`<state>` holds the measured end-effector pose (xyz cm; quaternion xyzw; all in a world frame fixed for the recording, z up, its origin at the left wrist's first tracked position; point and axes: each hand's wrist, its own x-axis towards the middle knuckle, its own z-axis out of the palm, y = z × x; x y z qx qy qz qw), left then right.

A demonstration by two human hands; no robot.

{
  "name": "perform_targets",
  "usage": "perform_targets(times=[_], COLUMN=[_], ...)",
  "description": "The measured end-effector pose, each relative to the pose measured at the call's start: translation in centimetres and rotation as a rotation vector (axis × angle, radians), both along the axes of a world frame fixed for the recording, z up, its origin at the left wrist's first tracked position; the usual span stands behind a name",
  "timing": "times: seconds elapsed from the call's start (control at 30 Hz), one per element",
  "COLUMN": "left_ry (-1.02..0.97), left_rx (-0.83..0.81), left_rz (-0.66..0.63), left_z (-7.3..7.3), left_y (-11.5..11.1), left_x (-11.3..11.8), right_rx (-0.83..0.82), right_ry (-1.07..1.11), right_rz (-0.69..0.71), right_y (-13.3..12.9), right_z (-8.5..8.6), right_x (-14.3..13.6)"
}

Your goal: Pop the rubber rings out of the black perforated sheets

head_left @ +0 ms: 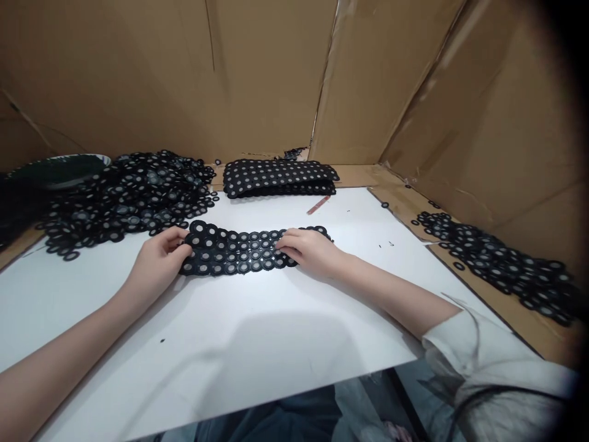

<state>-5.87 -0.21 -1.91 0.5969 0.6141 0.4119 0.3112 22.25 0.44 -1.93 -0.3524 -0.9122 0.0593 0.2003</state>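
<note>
Soft shadows cross the bright tabletop; the view's right edge is apparently vignetted.

Both forearms angled forward, fingers curled.

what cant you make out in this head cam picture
All in the head view:
- Part of the ring strip's right end: covered by the right hand.
- The inside of the folded ring sheet: hidden by its upper layer.
- Any markings on the small red strip: too small to read.
- The outer end of the right-hand ring pile: lost in the dark picture edge.
</note>
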Motion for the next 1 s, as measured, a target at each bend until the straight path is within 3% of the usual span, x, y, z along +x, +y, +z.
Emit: perform_targets(times=[0.17, 0.47, 0.77, 1.0], left_ry=[0.005, -0.008, -0.024, -0.008], left_rx=[-0.004, -0.015, -0.014, -0.006], left_rz=[-0.007, 0.000, -0.001, 0.001], left_z=[-0.1, -0.1, -0.1, -0.2], left_y=[0.1, 0.0, 0.0, 0.0], left_x=[0.0, 0.1, 0.0, 0.0], right_rx=[0.122, 0.230, 0.241, 0.082], right_ry=[-0.208, -0.589, -0.579, -0.358], right_rz=[0.045, 0.094, 0.103, 0.040], right_y=[1.1, 0.3, 0.3, 1.2], right_z=[-0.2, 1.8, 1.4, 1.0], right_x=[-0.6, -2.0, -2.1, -1.1])
